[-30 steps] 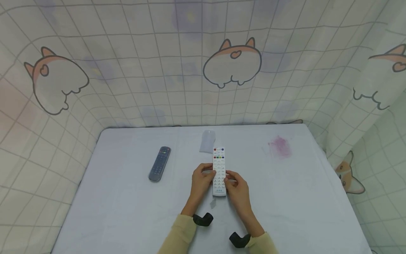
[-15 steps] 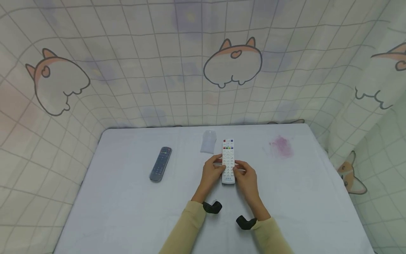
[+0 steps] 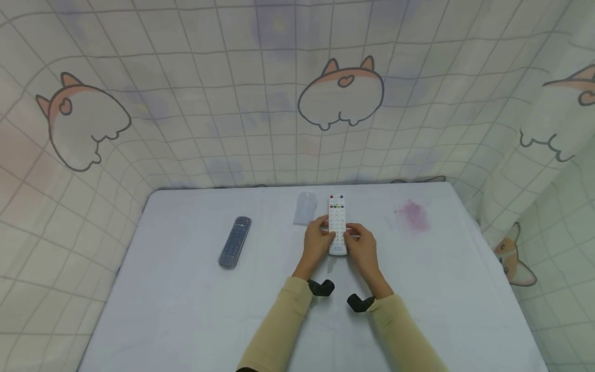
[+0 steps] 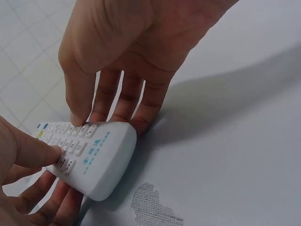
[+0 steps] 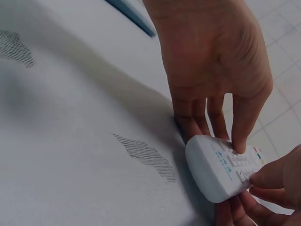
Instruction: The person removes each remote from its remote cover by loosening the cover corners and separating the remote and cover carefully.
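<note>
Between both hands is a white remote control (image 3: 337, 227) with rows of white buttons, its colored buttons toward the far edge. My left hand (image 3: 317, 238) grips its left side, thumb on the button face and fingers around underneath. From the other side my right hand (image 3: 362, 247) holds it the same way. In the left wrist view, the near end of the remote (image 4: 106, 160) shows blue lettering and sits close over the tabletop. The right wrist view has both thumbs on the button face of the remote (image 5: 225, 165).
A dark grey remote control (image 3: 235, 242) lies at the left of the white table (image 3: 176, 310). Behind my left hand is a translucent plastic sleeve (image 3: 304, 208). A pink stain (image 3: 413, 215) marks the cloth at right. A grid-patterned curtain (image 3: 223, 113) surrounds the back and sides.
Both hands have carried the white remote control away from me and to the right, to beside the plastic sleeve. The grey remote control and the sleeve stay in place.
</note>
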A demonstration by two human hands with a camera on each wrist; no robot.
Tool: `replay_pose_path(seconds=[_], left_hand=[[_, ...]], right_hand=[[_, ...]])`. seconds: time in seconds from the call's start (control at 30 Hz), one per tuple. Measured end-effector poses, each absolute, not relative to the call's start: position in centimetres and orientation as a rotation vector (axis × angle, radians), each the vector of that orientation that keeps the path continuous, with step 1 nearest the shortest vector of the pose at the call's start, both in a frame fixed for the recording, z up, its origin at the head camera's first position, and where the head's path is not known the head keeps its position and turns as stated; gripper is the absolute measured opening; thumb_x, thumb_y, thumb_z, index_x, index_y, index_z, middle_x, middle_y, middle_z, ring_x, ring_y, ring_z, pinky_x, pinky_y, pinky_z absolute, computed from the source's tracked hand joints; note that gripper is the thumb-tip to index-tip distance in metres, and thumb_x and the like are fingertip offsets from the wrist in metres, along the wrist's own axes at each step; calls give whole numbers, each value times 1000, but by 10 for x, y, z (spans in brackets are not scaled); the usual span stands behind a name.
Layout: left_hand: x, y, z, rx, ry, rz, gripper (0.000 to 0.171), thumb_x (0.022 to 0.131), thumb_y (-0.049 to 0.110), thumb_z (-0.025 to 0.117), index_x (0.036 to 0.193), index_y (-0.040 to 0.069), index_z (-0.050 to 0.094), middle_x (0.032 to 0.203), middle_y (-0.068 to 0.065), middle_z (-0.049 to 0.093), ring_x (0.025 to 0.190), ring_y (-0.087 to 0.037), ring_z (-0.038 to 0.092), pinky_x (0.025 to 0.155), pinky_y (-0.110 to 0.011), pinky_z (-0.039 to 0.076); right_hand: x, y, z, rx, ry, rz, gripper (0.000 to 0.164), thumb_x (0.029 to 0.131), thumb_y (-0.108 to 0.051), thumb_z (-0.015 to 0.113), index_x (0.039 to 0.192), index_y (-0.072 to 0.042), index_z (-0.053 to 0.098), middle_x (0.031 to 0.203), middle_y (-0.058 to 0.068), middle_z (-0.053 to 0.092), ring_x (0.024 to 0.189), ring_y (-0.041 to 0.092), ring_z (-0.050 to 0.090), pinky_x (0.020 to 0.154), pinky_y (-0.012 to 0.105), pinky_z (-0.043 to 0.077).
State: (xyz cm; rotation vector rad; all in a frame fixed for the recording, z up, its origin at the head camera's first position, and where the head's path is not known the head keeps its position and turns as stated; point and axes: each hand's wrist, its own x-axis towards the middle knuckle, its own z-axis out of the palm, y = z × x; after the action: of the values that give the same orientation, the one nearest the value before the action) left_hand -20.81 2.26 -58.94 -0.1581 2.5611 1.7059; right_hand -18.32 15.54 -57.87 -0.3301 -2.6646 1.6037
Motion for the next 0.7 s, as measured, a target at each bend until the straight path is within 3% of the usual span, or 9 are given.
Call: replay_pose_path(seconds=[0.17,0.4,0.7], left_hand=[[-210,26,-589,-135,2641,1630,49,93,4,72,141,1,62,123,-17,69,100,-25,68,85,-34,57],[-208,28,-593,-99,2757,1520,47,93,9,74,138,-1,64,117,-15,69,91,-17,63,77,-26,51],[-208,27,-592,-67,2785,1508,48,94,10,74,139,-1,63,116,-14,68,88,-15,60,74,-24,49]], right_hand=[[-191,157,-580,-350,-2696,1537,33,99,-11,64,130,0,68,119,24,73,108,37,73,81,38,58],[-197,159,-583,-346,-2801,1409,33,98,-12,63,129,0,69,117,24,74,99,34,71,70,30,52],[-199,155,-588,-321,-2849,1283,34,99,-12,61,129,1,69,113,22,75,98,33,72,80,43,57]])
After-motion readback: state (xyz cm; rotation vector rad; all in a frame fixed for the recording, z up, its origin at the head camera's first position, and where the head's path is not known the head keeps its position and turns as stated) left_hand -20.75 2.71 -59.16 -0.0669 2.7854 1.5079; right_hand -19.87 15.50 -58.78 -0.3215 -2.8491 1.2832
